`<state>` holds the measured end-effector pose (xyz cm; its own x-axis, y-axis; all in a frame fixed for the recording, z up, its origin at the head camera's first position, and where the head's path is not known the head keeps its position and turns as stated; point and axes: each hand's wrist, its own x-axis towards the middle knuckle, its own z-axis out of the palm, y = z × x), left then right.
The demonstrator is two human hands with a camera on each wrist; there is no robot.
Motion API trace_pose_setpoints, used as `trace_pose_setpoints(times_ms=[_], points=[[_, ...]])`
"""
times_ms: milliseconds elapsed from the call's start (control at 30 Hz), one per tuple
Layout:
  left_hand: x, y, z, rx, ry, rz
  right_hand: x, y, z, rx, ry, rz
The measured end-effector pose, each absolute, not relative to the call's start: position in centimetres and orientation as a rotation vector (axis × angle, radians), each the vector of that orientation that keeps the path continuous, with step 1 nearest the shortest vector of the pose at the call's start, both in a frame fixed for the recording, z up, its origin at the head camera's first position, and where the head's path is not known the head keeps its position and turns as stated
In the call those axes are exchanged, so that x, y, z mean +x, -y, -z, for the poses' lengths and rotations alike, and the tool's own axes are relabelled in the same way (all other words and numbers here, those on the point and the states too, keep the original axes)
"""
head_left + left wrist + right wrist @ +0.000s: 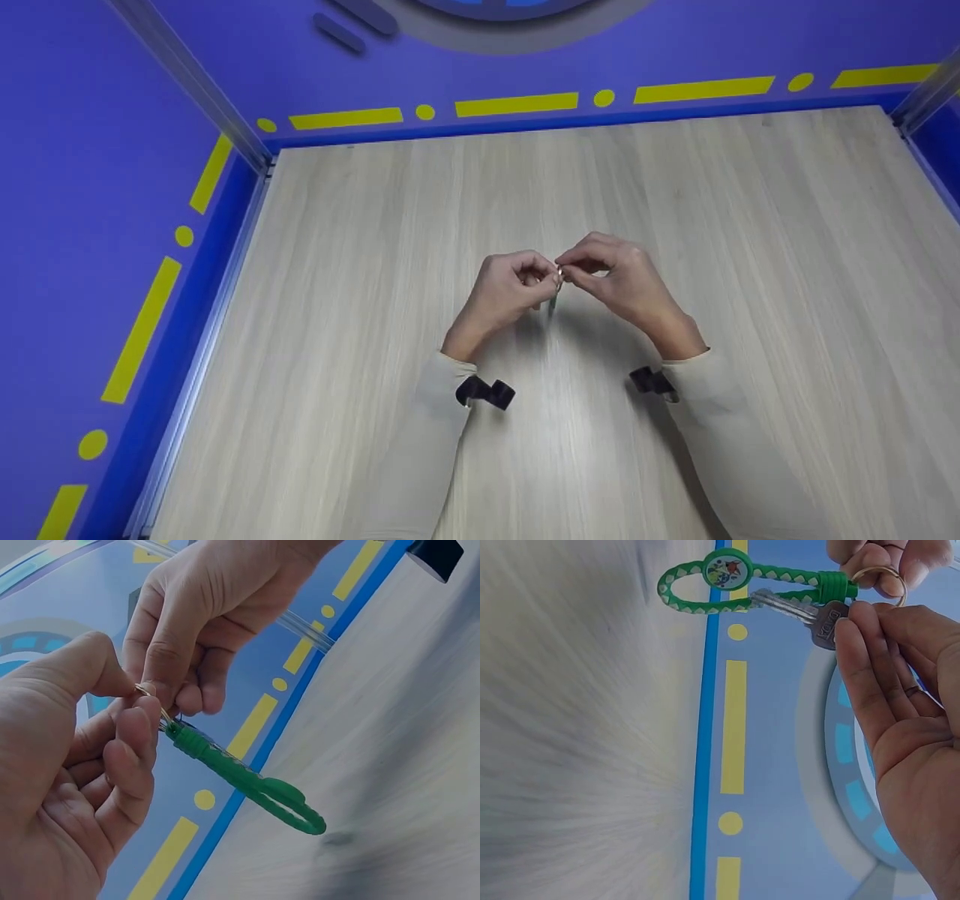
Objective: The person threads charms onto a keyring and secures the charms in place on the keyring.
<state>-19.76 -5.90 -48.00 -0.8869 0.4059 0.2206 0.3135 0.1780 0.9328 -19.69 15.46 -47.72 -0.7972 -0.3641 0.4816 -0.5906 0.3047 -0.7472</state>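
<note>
Close together over the middle of the table, my left hand [506,291] and right hand [622,279] meet at a gold-coloured key ring [878,569]. Thumb and fingertips of the left hand pinch the ring, as the left wrist view shows. The right hand's thumb and fingers pinch at the ring beside the key's head; its exact contact is partly hidden. A silver key [826,624] with a dark head hangs by the right fingertips. From the ring extends a green braided strap loop [225,767], bearing a round picture charm [727,570].
Beneath the hands lies a light wood-grain table [360,315]. Blue panels [67,187] with yellow marks stand along its left and back edges. Each sleeve carries a black wrist mount [487,392].
</note>
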Motion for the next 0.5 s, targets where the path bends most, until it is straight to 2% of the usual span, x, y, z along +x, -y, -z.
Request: trace_pose_setpoints(times_ms=[267, 500], points=[[-19.70, 5.93, 48.03, 0.788, -2.385, -1.825, -19.58, -15.45, 47.61, 0.869, 2.372, -1.496], [-19.74, 5.82, 48.23, 1.006, -2.525, -1.768, -19.48, -15.56, 47.38, 0.873, 2.346, -1.495]])
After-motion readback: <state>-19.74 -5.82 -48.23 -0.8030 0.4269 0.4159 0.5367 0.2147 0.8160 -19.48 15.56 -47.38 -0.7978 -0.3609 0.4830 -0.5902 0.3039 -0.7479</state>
